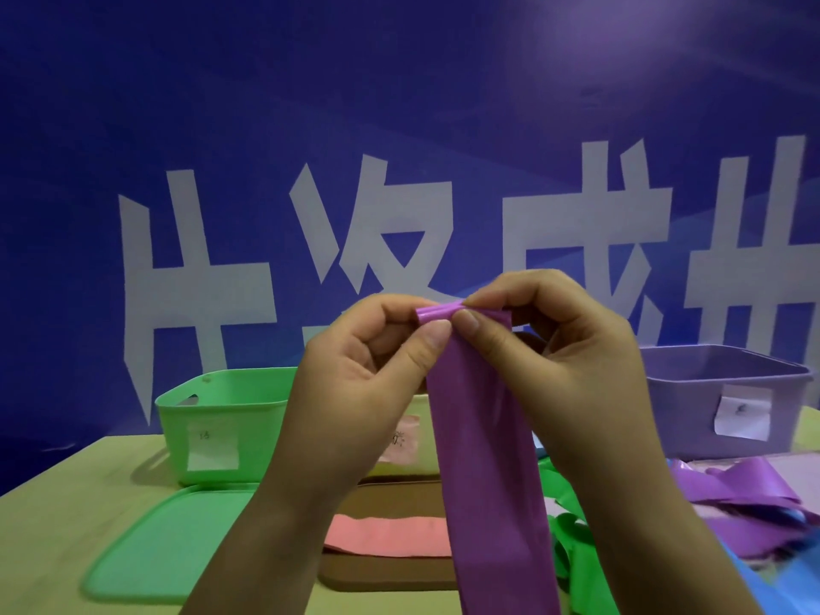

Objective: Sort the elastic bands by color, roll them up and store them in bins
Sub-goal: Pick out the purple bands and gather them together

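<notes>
I hold a long purple elastic band (pixel 483 459) up in front of me; it hangs down past the bottom of the view. Its top end is curled into a small tight roll between my fingertips. My left hand (pixel 368 375) pinches the roll's left side with thumb and forefinger. My right hand (pixel 563 361) pinches its right side. Behind my hands stand a green bin (pixel 213 406), a pale yellow bin (pixel 412 463) mostly hidden, and a purple bin (pixel 727 392) at the right. A pink band (pixel 390 534) lies flat on a brown lid (pixel 381 574).
A green lid (pixel 173 539) lies flat in front of the green bin. Loose purple bands (pixel 750 494), green bands (pixel 577 557) and a blue one (pixel 794 579) are piled on the wooden table (pixel 49 548) at the right. A blue banner wall (pixel 310 126) rises behind the bins.
</notes>
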`<state>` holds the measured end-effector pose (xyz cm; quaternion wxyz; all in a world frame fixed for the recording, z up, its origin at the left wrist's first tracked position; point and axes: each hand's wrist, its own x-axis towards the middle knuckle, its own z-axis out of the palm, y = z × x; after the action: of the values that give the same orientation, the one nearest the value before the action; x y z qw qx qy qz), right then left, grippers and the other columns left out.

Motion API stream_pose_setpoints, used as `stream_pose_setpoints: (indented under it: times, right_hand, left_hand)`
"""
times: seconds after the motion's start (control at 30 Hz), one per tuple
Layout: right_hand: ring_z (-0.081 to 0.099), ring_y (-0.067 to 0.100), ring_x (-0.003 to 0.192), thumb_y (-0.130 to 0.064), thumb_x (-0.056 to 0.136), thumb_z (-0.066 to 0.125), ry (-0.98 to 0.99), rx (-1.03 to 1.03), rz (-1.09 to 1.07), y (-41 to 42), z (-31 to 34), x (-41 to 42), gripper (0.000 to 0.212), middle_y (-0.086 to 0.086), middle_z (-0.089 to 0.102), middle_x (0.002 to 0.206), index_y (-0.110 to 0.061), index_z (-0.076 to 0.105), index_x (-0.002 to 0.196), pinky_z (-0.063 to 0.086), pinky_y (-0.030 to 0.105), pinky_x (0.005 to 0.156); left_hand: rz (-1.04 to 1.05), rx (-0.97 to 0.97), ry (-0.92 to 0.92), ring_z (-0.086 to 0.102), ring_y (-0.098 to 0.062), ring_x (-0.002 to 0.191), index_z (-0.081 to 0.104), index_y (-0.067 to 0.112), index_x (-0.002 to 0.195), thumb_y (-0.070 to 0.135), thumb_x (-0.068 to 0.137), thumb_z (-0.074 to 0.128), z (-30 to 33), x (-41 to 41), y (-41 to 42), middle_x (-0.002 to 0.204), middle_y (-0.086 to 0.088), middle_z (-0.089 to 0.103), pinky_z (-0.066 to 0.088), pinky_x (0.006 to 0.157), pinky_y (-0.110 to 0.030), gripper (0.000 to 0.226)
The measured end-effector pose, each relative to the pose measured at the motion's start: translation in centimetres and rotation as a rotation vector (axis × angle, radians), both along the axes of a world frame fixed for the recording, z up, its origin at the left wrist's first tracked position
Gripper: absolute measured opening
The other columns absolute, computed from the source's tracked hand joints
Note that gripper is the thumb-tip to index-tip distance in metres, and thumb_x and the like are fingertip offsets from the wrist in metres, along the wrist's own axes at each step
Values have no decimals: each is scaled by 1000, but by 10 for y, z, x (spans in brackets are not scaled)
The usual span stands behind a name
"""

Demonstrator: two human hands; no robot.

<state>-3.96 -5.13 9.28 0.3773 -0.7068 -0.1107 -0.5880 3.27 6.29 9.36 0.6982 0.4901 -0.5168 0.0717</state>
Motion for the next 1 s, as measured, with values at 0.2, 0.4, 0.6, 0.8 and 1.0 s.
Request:
stream_pose_setpoints:
  times: [0.2,0.4,0.6,0.8,1.0]
  right_hand:
    - [62,8,101,-36,70,70,93,38,56,-3,2,-2,11,-13,66,100,-33,71,81,55,30,80]
    - [66,9,79,-28,69,72,98,31,159,-5,5,-9,10,-9,70,79,-26,68,78,56,22,68]
    - [62,6,69,-14,70,71,44,80,222,-3,2,-5,15,-6,65,70,-27,64,68,51,17,62]
    - [58,5,72,-13,78,66,-54,67,175,0,0,-5,18,-8,61,74,-29,58,74,48,15,65]
    - [57,7,111,-22,90,44,5,82,267,12,-9,18,27,-6,58,116,-31,45,116,47,23,91]
  left_hand:
    - [78,-41,-52,69,-3,76,65,24,85,25,74,56,-1,3,2,76,14,73,53,63,-13,14]
    - [52,-33,-87,69,-3,74,65,26,83,23,74,56,-2,2,4,74,13,72,53,62,-14,13]
    - [-14,-34,-63,67,-8,66,73,24,79,26,75,69,-3,9,2,69,5,71,53,59,-17,6]
    - [-282,130,85,68,-12,78,74,20,93,28,78,62,-5,5,-2,82,0,73,55,67,-21,21]
    - [-118,70,46,64,-33,93,70,25,96,35,89,48,-15,-7,-14,93,-15,68,54,78,-42,25]
